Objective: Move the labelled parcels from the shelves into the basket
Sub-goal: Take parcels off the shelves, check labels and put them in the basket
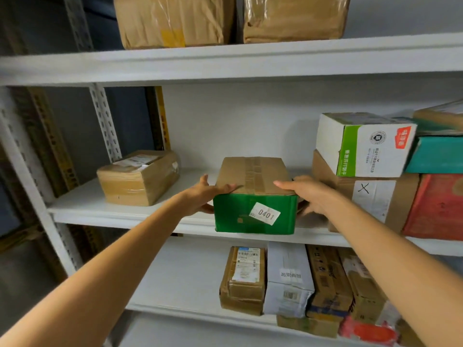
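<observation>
Sitting at the front of the middle shelf point(120, 216) is a box point(253, 176) with a brown taped top and a green front. A white sticker point(265, 214) on the green front says 0401. The green front sticks out a little over the shelf's edge.

The left hand point(200, 197) holds the box's left side and the right hand point(312, 196) holds its right side. Each thumb lies flat on top of the box. The other fingers point(205, 181) bend round the sides, so the box is squeezed between both hands.

A brown parcel point(139, 177) wrapped in clear tape sits to the left on the same shelf, well apart from the box. To the right, just beside the right hand, is a brown carton point(370, 199) with a black X on its white label. A white and green carton point(363, 145) sits on top of it. Next to those are a red carton point(436, 206) with a teal carton point(438, 154) on it.

Two big brown parcels point(175, 21) sit on the top shelf point(225, 58). More parcels stand in a row on the lower shelf point(188, 284).
</observation>
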